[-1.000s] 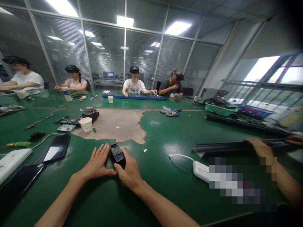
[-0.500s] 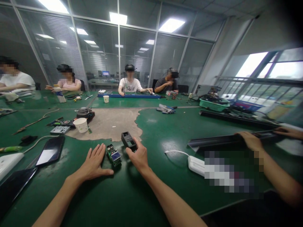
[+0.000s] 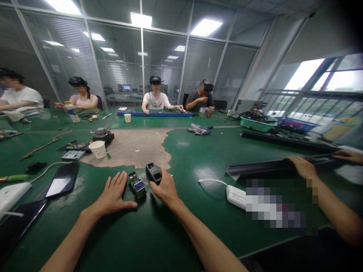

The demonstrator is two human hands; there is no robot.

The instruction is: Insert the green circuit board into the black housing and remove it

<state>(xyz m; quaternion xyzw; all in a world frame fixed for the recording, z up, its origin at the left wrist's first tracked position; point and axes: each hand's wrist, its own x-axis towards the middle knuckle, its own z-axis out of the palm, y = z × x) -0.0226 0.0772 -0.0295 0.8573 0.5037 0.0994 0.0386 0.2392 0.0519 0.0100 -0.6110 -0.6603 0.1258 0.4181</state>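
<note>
On a glossy green tabletop [image 3: 187, 234], a green circuit board [image 3: 137, 186] with a small bluish rectangular screen sits between two bare hands. The left hand [image 3: 113, 196] rests open, fingers spread, just beside it. The right hand [image 3: 166, 189] grasps a boxy black plastic casing [image 3: 153, 171] with cutouts. Farther off, lettering on a person's white shirt [image 3: 155, 102] and a bottle's blue label [image 3: 73, 112] is too small to read.

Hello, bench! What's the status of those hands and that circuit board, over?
Right hand holding black casing. Left hand open, palm down. Circuit board on table, between both hands. Phone off to the left.
</note>
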